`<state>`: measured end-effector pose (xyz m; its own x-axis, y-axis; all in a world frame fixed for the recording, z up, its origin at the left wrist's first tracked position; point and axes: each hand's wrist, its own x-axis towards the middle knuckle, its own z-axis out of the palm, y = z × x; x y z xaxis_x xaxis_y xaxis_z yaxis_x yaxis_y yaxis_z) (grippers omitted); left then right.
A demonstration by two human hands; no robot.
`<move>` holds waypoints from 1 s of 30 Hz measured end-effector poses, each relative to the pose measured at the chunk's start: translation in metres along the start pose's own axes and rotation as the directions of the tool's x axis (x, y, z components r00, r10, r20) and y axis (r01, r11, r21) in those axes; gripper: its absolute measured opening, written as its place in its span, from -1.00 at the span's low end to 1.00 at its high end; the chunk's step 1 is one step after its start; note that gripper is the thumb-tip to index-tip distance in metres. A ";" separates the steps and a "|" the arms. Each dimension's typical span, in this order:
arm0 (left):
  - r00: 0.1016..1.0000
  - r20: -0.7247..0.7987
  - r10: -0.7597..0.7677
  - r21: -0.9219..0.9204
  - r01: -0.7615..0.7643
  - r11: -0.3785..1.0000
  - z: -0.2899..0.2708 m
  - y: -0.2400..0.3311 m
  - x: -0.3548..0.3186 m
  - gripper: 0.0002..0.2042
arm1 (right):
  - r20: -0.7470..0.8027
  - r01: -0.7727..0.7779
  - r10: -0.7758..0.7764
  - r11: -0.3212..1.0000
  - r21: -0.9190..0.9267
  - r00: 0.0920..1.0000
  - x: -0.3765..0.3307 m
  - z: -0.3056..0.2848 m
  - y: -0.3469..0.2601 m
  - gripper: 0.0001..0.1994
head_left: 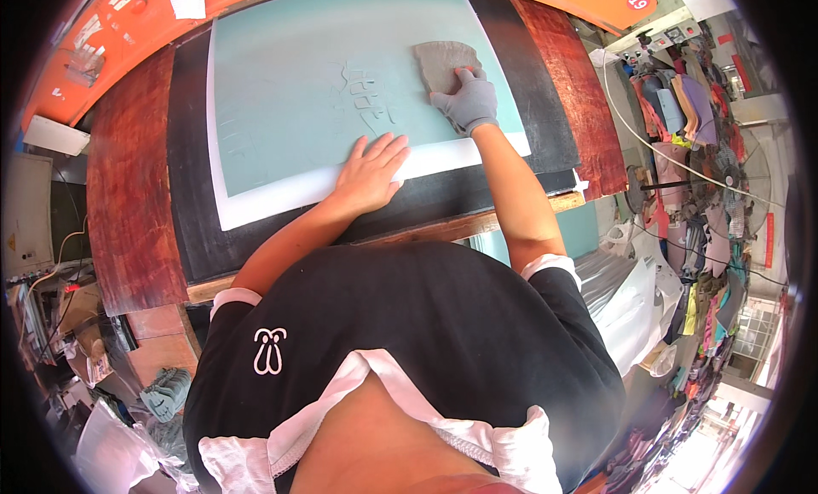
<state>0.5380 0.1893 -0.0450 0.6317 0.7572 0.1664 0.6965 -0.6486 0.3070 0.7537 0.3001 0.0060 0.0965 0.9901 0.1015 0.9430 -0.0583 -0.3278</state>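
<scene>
A large teal sheet (281, 85) with a white border lies on the black bed. Torn or cut marks (366, 98) run across its middle. My bare left hand (371, 172) rests flat on the sheet's near edge, fingers stretched out and slightly spread, just below those marks. In a grey glove, my right hand (469, 102) reaches over the sheet's right side. It grips the near edge of a flat grey piece (443, 61) with a wavy outline; the fingertips lie over the piece, and one fingertip looks red. The underside of that grip is hidden.
An orange machine beam (136, 47) spans the far side. Worn red-brown boards (132, 179) flank the black bed (192, 153). To the right, many coloured pieces (682, 111) hang on a rack, with clear plastic wrap (626, 298) below. A white cable (639, 140) crosses there.
</scene>
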 end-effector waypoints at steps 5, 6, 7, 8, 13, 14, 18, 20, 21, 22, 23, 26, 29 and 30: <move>1.000 -0.016 0.013 0.007 -0.012 1.000 0.002 -0.001 0.000 -0.42 | 0.048 -0.023 0.024 1.000 -0.021 0.999 0.001 -0.002 0.000 -0.13; 1.000 -0.013 0.009 0.011 -0.009 1.000 0.003 -0.001 0.000 -0.43 | 0.070 -0.046 0.049 0.998 -0.038 0.996 0.003 -0.004 0.000 -0.11; 1.000 -0.020 0.010 0.010 -0.010 1.000 0.004 -0.002 0.000 -0.43 | 0.089 -0.044 0.047 0.998 -0.037 0.995 0.004 -0.004 0.000 -0.09; 1.000 -0.019 0.008 0.005 -0.008 1.000 0.005 -0.002 0.000 -0.43 | 0.106 -0.047 0.051 0.998 -0.042 0.993 0.005 -0.005 0.000 -0.08; 0.999 -0.044 0.023 0.017 -0.023 1.000 0.006 -0.002 0.000 -0.43 | 0.123 -0.069 0.077 0.995 -0.069 0.989 0.003 -0.004 -0.003 -0.09; 0.999 -0.043 0.023 0.014 -0.022 1.000 0.006 -0.002 0.000 -0.43 | 0.107 -0.062 0.068 0.996 -0.060 0.992 0.002 -0.003 -0.004 -0.10; 0.998 -0.055 0.028 -0.023 -0.029 0.999 0.004 -0.003 0.000 -0.44 | 0.105 -0.079 0.078 0.997 0.006 0.991 -0.004 -0.005 -0.008 -0.13; 0.998 -0.051 0.027 -0.027 -0.029 0.999 0.003 -0.003 0.000 -0.44 | 0.079 -0.071 0.071 0.997 -0.003 0.994 -0.006 -0.008 -0.010 -0.15; 0.998 -0.050 0.026 -0.027 -0.028 0.999 0.003 -0.003 0.000 -0.44 | 0.076 -0.071 0.070 0.998 0.000 0.995 -0.007 -0.008 -0.011 -0.16; 0.998 -0.049 0.026 -0.031 -0.027 0.999 0.003 -0.003 0.000 -0.44 | 0.064 -0.071 0.071 0.997 -0.005 0.995 -0.009 -0.009 -0.011 -0.17; 0.999 -0.041 0.023 -0.037 -0.025 0.999 0.002 -0.002 0.000 -0.44 | 0.068 -0.070 0.070 0.998 -0.003 0.995 -0.009 -0.008 -0.011 -0.18; 1.000 -0.012 0.006 -0.014 -0.006 1.000 0.002 -0.001 0.000 -0.42 | 0.060 -0.047 0.046 0.999 0.009 0.997 -0.008 -0.001 -0.006 -0.19; 1.000 0.003 0.011 0.004 -0.011 1.000 0.002 -0.001 -0.001 -0.42 | -0.025 0.027 -0.027 1.000 0.000 0.999 -0.006 0.010 0.008 -0.19; 1.000 -0.004 0.014 0.015 -0.014 1.000 0.002 -0.001 -0.001 -0.42 | -0.057 0.061 -0.061 0.998 0.001 0.997 -0.008 0.013 0.015 -0.18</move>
<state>0.5375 0.1896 -0.0479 0.6404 0.7480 0.1742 0.6924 -0.6604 0.2905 0.7633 0.2930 -0.0115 0.0570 0.9830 0.1746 0.9467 0.0023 -0.3220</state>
